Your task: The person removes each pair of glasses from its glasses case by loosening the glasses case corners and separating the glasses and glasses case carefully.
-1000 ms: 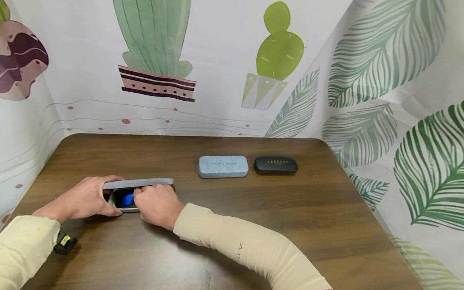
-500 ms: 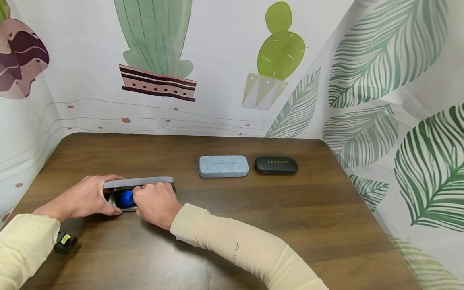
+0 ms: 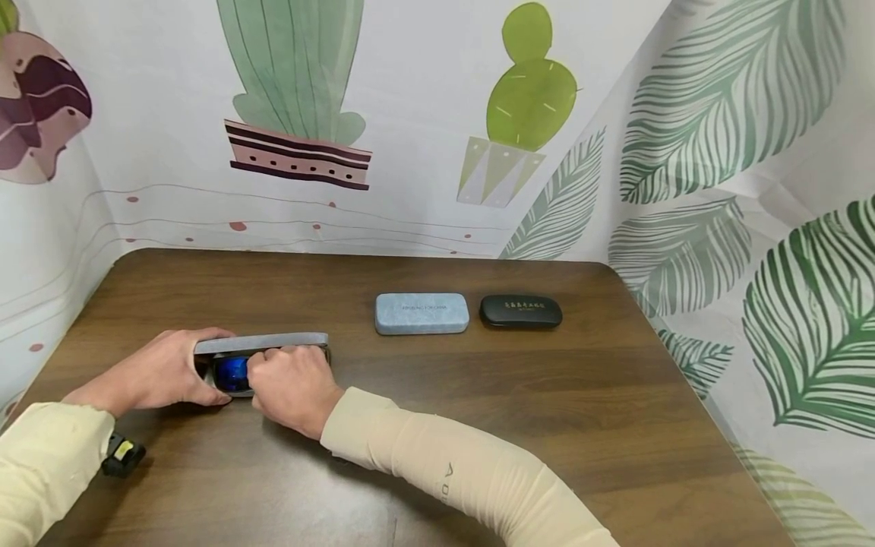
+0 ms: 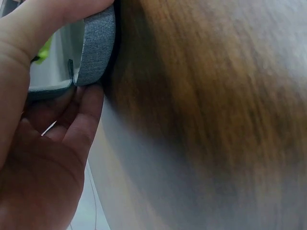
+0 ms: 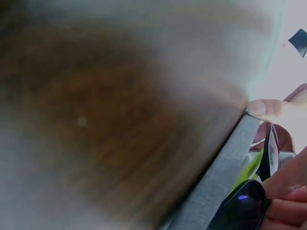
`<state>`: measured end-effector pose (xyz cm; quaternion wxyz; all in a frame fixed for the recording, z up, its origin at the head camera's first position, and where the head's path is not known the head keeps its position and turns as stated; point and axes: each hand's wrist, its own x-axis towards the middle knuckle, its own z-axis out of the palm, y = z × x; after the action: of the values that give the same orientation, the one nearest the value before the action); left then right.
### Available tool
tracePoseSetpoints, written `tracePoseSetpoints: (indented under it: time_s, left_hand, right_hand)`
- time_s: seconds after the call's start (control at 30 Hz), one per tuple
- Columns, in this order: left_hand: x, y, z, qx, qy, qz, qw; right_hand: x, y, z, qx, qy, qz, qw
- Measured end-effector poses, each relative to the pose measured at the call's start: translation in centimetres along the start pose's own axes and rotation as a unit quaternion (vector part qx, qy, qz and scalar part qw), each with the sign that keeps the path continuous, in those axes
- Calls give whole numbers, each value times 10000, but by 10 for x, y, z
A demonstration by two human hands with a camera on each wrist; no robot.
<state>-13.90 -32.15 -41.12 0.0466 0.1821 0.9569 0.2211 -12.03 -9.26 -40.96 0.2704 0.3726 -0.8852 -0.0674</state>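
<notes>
Two hands at the open grey case near the table's front left: left hand gripping its end to steady it, right hand curled around sunglasses inside.

**Brown table with three cases on it**

I'm looking down on a dark wooden table with rounded far corners, set against patterned wall sheets on three sides. Near its left edge I see a grey case lying on the wood with its lid raised. Further back, right of the middle, a light blue case lies flat and closed. Just beside that, to the right but not touching it, lies a smaller black case, also closed, with gold lettering on its top. Both far cases lie lengthwise, side by side, well apart from the grey one.
</notes>
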Motion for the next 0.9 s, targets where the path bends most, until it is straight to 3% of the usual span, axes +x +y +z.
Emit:
tracePoseSetpoints:
  time_s: [0.9]
  left_hand:
    - [-1,-1,-1,-84,-162,1,9998]
  right_hand:
    - [-2,6,-12,146,266,-186,9994]
